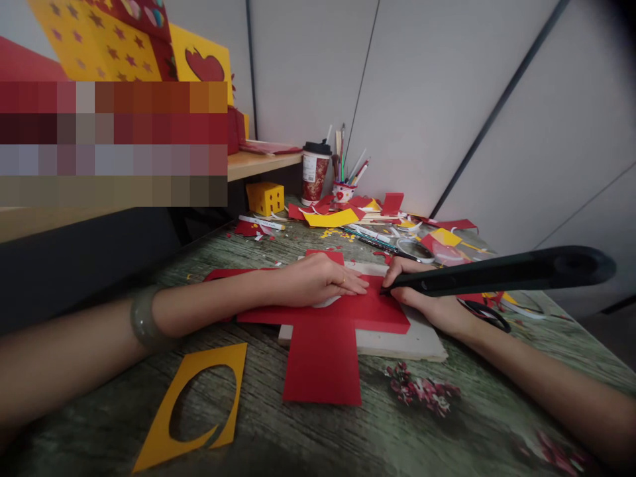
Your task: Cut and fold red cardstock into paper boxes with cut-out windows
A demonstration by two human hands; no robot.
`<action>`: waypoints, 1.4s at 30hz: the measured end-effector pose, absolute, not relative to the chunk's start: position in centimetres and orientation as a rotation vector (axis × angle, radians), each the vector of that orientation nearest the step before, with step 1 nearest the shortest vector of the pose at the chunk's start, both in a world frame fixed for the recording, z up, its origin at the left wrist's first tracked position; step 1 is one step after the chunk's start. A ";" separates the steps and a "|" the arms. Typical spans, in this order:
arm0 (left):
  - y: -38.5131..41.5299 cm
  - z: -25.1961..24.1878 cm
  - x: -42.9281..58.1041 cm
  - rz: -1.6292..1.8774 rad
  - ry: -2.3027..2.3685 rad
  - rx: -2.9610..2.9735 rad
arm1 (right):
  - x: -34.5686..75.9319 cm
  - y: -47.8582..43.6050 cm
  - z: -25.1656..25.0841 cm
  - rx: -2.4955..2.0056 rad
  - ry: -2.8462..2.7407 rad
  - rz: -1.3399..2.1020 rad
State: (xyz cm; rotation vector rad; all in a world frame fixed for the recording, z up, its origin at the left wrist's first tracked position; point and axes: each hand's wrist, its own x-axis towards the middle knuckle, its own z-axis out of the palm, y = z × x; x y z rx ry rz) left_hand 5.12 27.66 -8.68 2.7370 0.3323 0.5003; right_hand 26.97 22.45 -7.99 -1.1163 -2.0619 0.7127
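Note:
A red cross-shaped sheet of card (322, 364) lies on a white board (397, 344), its near arm reaching past the board onto the table. My left hand (330, 277) presses flat on the card, fingers stretched toward the right, with a bit of white showing under the palm. In my right hand (422, 298) is a long black utility knife (507, 270), gripped near its tip. That tip meets the card's right arm just beyond my left fingertips; the blade itself is too small to make out.
A yellow card frame (236, 391) with a round cut-out lies front left. Behind are paper scraps (332, 217), a tape roll (415, 250), a lidded cup (316, 172), a pen holder (344, 192) and a small yellow box (267, 199). Black scissors handles (484, 315) show beyond my right forearm.

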 end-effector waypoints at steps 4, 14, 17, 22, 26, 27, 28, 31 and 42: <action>28.9 -7.8 5.4 0.389 0.471 2.830 | 27.0 22.5 -7.6 -1.157 -2.070 0.771; 32.5 -5.3 5.9 0.260 0.511 3.073 | 26.8 22.2 -6.6 -1.231 -2.077 0.851; 31.8 -4.1 5.0 0.210 0.513 3.067 | 26.7 22.1 -6.4 -1.253 -2.078 0.877; 30.5 -3.0 3.8 0.131 0.494 2.953 | 26.6 21.9 -5.7 -1.244 -2.123 0.895; 29.2 -3.7 3.9 0.165 0.440 2.933 | 26.7 22.0 -5.3 -1.195 -2.197 0.897; 28.8 -4.1 4.1 0.203 0.431 2.940 | 26.8 22.0 -5.3 -1.183 -2.213 0.894; 28.4 -4.5 4.4 0.246 0.409 2.943 | 26.9 22.1 -5.4 -1.174 -2.226 0.890; 27.2 -5.9 5.2 0.344 0.279 2.912 | 27.4 22.3 -5.8 -1.161 -2.245 0.884; 26.4 -8.0 5.3 0.352 0.238 2.941 | 28.0 22.3 -7.5 -1.168 -2.161 0.763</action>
